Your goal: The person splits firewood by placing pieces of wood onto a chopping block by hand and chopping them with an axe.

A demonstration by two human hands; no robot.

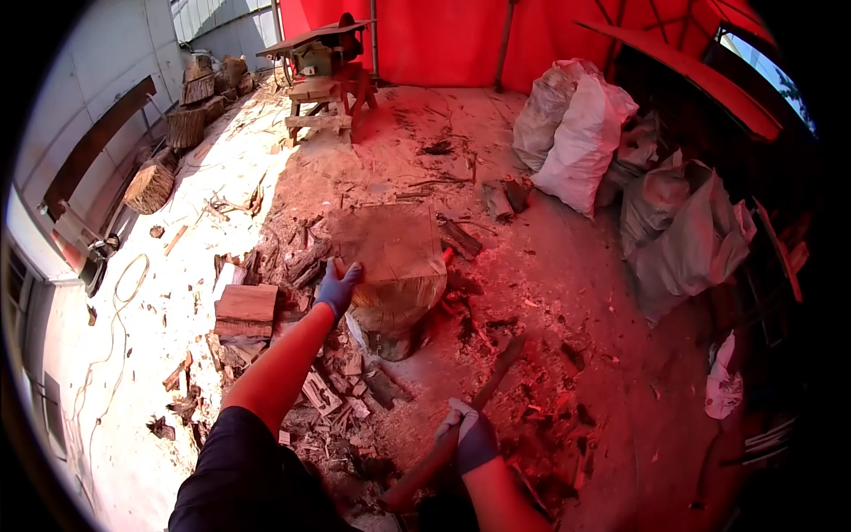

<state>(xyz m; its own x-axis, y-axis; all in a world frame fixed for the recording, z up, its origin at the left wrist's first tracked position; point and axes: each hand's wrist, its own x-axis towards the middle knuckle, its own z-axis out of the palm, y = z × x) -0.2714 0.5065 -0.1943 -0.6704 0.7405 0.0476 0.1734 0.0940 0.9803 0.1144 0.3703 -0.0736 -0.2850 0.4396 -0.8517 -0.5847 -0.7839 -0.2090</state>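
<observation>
My left hand point(339, 285), in a grey-blue glove, rests against the near left edge of a thick wooden chopping block point(386, 239). Its thumb and fingers are spread apart. The block has a broad, flat top and stands upright on the floor. My right hand point(470, 434), gloved too, is closed around a long wooden handle point(501, 371). The handle slants from the lower left up to the right, in front of the block. Whether a tool head sits at its lower end I cannot make out. A split piece of firewood point(246, 310) lies left of my left hand.
Wood chips and splinters point(341, 390) litter the floor around the block. Large sacks point(581, 133) stand at the right. A saw bench point(324, 84) is at the back, near a red tarp point(434, 44). Log rounds point(151, 186) line the left wall; a cord point(120, 310) lies there.
</observation>
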